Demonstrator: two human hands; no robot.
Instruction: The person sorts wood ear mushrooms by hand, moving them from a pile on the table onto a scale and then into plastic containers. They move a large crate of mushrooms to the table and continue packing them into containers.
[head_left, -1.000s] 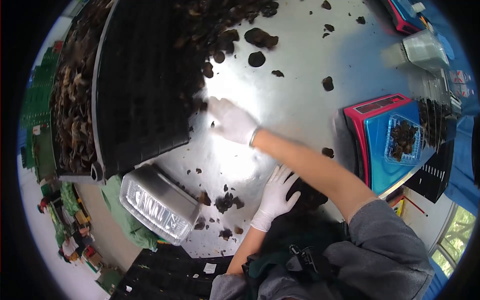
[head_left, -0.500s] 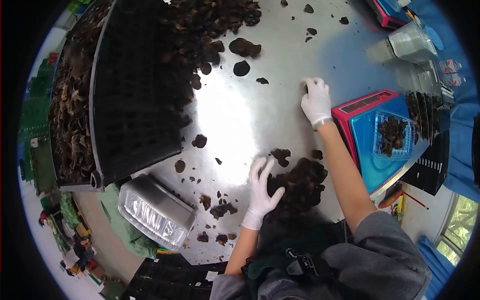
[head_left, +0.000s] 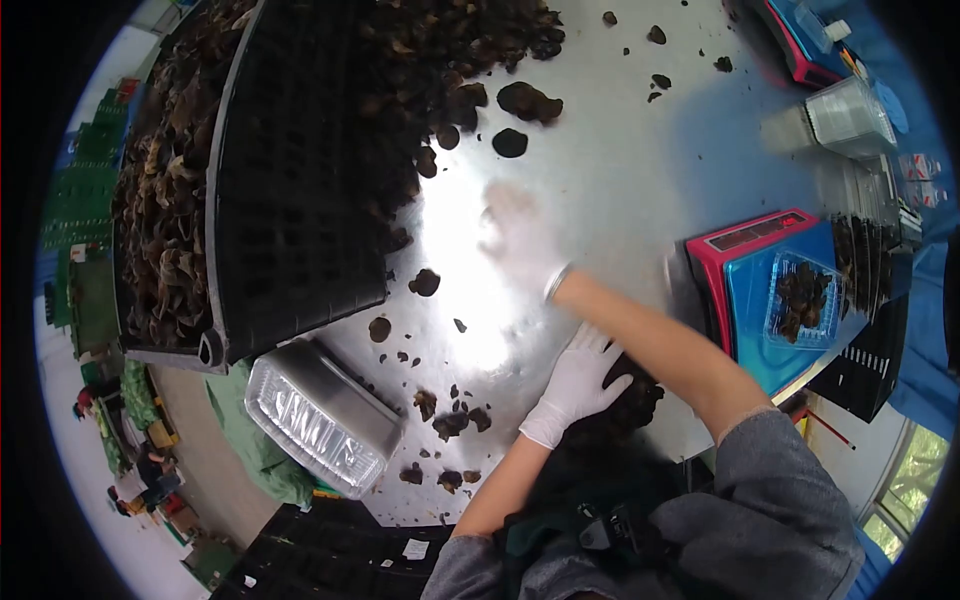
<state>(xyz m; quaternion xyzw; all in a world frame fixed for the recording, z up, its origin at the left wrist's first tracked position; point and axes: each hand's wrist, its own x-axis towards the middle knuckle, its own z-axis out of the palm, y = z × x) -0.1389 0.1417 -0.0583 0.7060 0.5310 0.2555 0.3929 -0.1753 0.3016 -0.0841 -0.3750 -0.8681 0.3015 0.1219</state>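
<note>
My left hand (head_left: 578,388), in a white glove, rests over a pile of dark, wrinkled fungus pieces (head_left: 635,400) near my body, with its thumb and fingers apart. Above the bright middle of the metal table (head_left: 600,230), my right hand (head_left: 522,238), also gloved, is smeared by motion, so its fingers cannot be made out. A larger heap of the same fungus (head_left: 420,60) lies at the upper left, against a black crate (head_left: 290,200). Loose pieces are scattered around, one of them (head_left: 425,283) lower left of my right hand.
Stacked clear trays (head_left: 325,415) sit at the lower left. On the right, a red and blue scale (head_left: 745,300) bears a clear tray of fungus (head_left: 803,300). More clear containers (head_left: 850,115) and a second scale (head_left: 800,50) are at the upper right. People (head_left: 150,470) are far left.
My right hand has swept left from beside the scale to the middle of the table. My left hand has shifted right, onto the near pile. The whole view has shifted slightly.
</note>
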